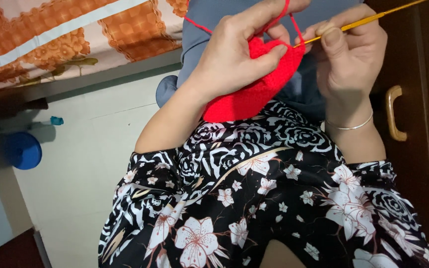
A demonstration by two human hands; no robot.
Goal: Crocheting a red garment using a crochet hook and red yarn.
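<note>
Already a good-sized red crochet piece (254, 89) hangs finished from the left hand (234, 54) pinching it, while the right hand (351, 54) grips the yellow hook (358, 22) at its unfinished top edge.

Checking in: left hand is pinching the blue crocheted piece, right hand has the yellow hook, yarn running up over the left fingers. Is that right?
Not quite: the crocheted piece is red, not blue, as the head view shows. The rest holds: the left hand pinches it, the right hand holds the yellow hook, and the red yarn runs up over the left fingers.
</note>
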